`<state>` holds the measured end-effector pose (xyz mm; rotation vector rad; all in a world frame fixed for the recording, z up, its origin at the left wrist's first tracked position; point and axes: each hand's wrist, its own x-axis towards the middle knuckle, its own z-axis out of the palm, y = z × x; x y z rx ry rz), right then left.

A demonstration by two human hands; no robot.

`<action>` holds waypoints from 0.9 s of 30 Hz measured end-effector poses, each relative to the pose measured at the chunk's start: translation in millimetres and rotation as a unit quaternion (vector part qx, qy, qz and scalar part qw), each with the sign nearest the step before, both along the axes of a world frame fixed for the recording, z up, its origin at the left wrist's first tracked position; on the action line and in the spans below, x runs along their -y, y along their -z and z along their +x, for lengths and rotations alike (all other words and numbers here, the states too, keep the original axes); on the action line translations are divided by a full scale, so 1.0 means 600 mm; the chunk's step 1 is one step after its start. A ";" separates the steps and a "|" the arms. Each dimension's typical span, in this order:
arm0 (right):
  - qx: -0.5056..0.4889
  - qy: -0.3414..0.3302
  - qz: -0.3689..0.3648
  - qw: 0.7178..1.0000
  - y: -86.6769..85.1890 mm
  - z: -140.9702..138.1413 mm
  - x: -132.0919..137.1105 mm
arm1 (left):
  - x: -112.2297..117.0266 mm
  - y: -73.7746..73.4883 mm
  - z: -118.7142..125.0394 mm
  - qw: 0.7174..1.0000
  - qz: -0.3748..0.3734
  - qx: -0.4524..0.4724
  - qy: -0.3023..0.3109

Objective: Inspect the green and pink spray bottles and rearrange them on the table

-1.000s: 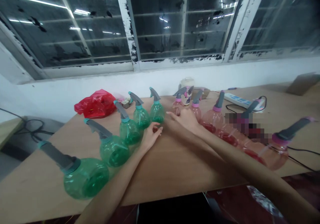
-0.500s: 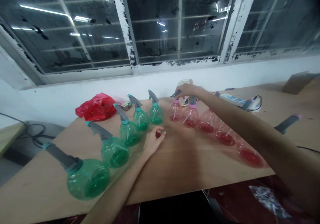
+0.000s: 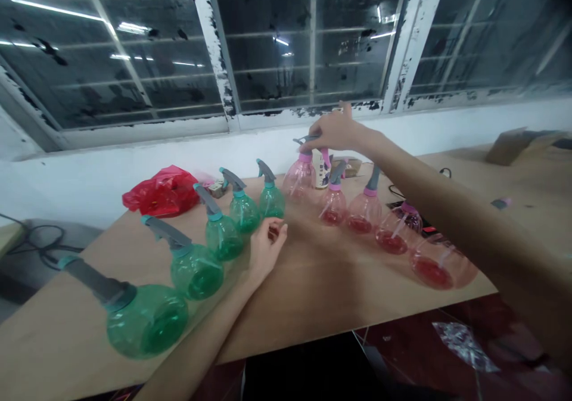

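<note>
My right hand (image 3: pixel 335 131) is closed round the grey trigger head of a pink spray bottle (image 3: pixel 298 177) and holds it lifted above the far end of the pink row. Several other pink spray bottles (image 3: pixel 364 210) stand in a line running toward the right front of the wooden table (image 3: pixel 313 294). My left hand (image 3: pixel 264 247) rests on the table with fingers loosely curled, holding nothing, just right of a line of several green spray bottles (image 3: pixel 221 234).
A red plastic bag (image 3: pixel 163 191) lies at the back left by the white wall. A printed cup (image 3: pixel 319 174) stands behind the pink bottles. Cables (image 3: pixel 40 246) lie on the surface to the far left. A cardboard piece (image 3: pixel 513 142) sits far right.
My right hand moved from the table up to the farthest pink bottle, gripped its trigger head and lifted it. My left hand stayed in place.
</note>
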<state>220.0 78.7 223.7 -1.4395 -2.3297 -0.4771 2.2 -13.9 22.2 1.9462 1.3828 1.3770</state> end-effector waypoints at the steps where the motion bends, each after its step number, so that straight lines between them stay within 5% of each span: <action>1: -0.003 -0.010 0.002 1.000 -0.006 0.000 0.015 | 0.003 -0.007 0.001 1.000 0.014 0.019 -0.007; 6: -0.007 -0.093 -0.077 0.993 0.021 -0.014 0.087 | 0.027 -0.038 0.007 0.996 0.058 0.070 0.005; 13: -0.016 -0.273 -0.215 0.938 0.094 -0.025 0.139 | 0.043 -0.050 0.016 0.986 -0.075 0.034 0.145; 17: -0.027 -0.297 -0.216 0.930 0.100 -0.027 0.155 | 0.034 -0.057 0.033 0.974 -0.091 0.069 0.198; 27: -0.104 -0.289 -0.173 0.936 0.126 -0.040 0.168 | 0.012 -0.065 0.042 0.968 -0.158 0.091 0.171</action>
